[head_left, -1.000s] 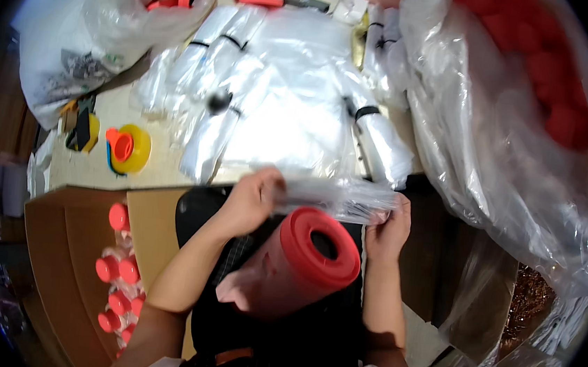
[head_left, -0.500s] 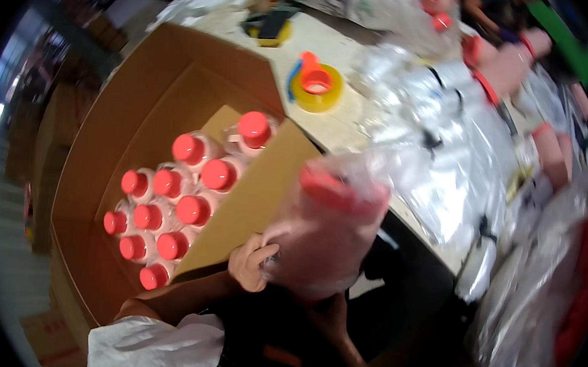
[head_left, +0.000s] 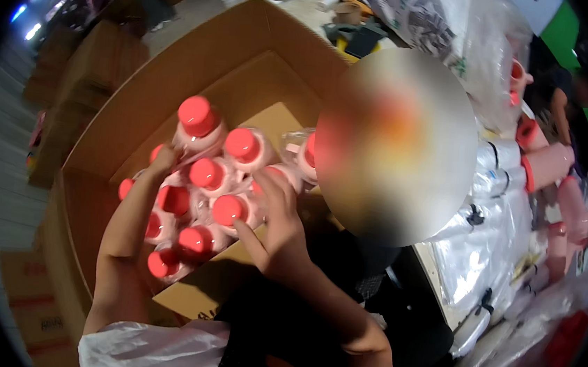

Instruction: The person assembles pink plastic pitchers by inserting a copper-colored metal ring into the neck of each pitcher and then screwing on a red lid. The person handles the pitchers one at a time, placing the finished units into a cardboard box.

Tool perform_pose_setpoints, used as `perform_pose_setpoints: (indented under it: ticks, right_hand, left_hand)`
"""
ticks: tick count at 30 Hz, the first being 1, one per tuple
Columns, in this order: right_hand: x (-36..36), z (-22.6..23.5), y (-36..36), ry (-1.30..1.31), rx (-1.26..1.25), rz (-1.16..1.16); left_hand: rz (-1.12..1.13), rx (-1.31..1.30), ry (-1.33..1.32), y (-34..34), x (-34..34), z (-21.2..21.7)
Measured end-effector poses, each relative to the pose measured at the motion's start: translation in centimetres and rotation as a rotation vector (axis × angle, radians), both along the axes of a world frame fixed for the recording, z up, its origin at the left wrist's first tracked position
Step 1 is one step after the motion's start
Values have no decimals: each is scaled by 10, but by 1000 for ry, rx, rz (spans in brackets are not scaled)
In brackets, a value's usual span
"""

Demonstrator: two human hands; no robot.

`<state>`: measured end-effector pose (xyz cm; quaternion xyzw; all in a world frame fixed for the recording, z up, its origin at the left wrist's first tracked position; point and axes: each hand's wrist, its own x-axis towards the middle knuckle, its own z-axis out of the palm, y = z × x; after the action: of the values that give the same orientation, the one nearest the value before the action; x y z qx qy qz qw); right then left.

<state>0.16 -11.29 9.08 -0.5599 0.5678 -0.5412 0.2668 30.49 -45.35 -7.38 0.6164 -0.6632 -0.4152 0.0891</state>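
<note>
A large cardboard box (head_left: 200, 56) stands open before me, holding several pale pink bottles with coral-red caps, wrapped in clear plastic. My left hand (head_left: 161, 165) reaches in from the left, its fingers closed at the lower side of one bottle (head_left: 198, 123) that stands higher than those around it. Part of that grip is hidden. Over the nearer bottles lies my right hand (head_left: 277, 231), fingers stretched out and apart, beside a capped bottle (head_left: 235, 211) and partly covering another. A cardboard flap (head_left: 212, 285) rises along the box's near right side.
A blurred round patch (head_left: 395, 147) hides part of the table to the right. Beyond it lie clear plastic bags (head_left: 473, 248) and pink bottles (head_left: 547, 167). Stacked cartons (head_left: 97, 75) stand at the left. A person's arm (head_left: 559, 112) shows at the far right.
The bagged pink bottle held in front of me has left that spot. Both hands have moved left into the box among the bottles. The view has shifted, and a blurred patch covers the tape area.
</note>
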Motion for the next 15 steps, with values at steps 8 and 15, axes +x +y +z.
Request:
perform_pose_setpoints:
  ticks: [8,15]
  right_hand:
    - [-190,-57,175,-71,266,-898]
    - [-457,-27,303,507,50,-2035]
  left_hand:
    - [-222,-109,110,-5,50,-105]
    - [134,-794,-523,141,-92,73]
